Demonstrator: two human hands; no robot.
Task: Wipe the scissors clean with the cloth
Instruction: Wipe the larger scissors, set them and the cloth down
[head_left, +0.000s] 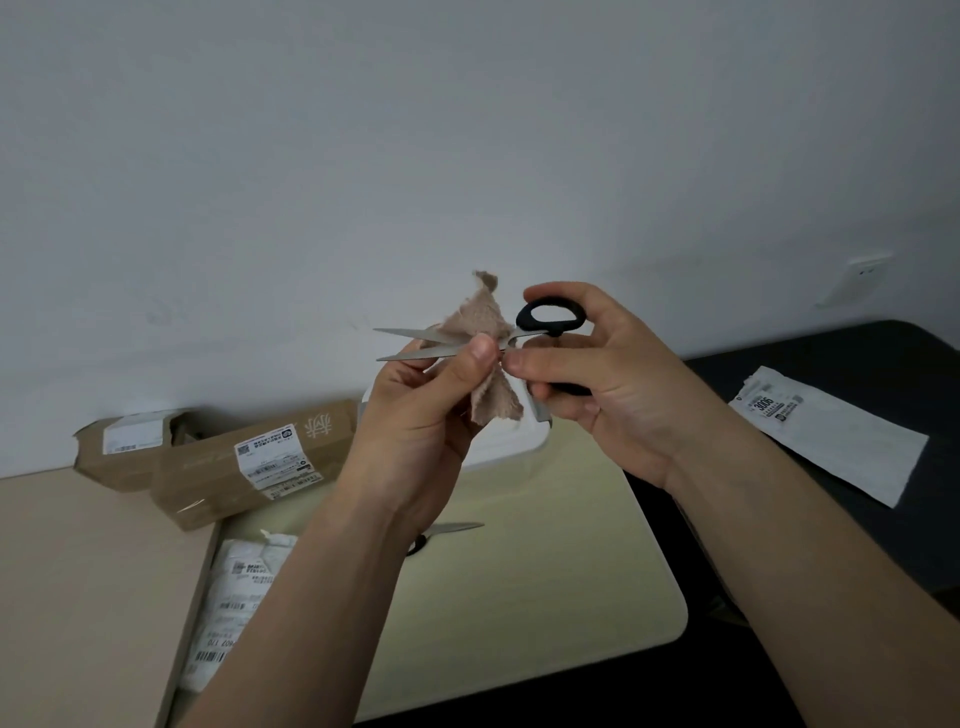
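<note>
Pinching cloth (483, 322) on parted scissors (426, 354) blades, midair, well above table (519, 597).

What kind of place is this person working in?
Probably a home or small-office desk where parcels get opened: labelled cardboard boxes, a white mailer bag, and a plain wall with a socket.

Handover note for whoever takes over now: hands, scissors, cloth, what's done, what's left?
Left hand: pinches the frayed beige cloth around the blades near the pivot.
Right hand: grips the black-handled steel scissors by the handle loops, in the air, blades slightly apart, tips pointing left.
Done: cloth is on the blades; how much is already wiped cannot be told.
To do: probably draw the cloth out to the bare tips, both blades.
Note: a second pair of scissors lies on the pale tabletop under the left forearm.
</note>
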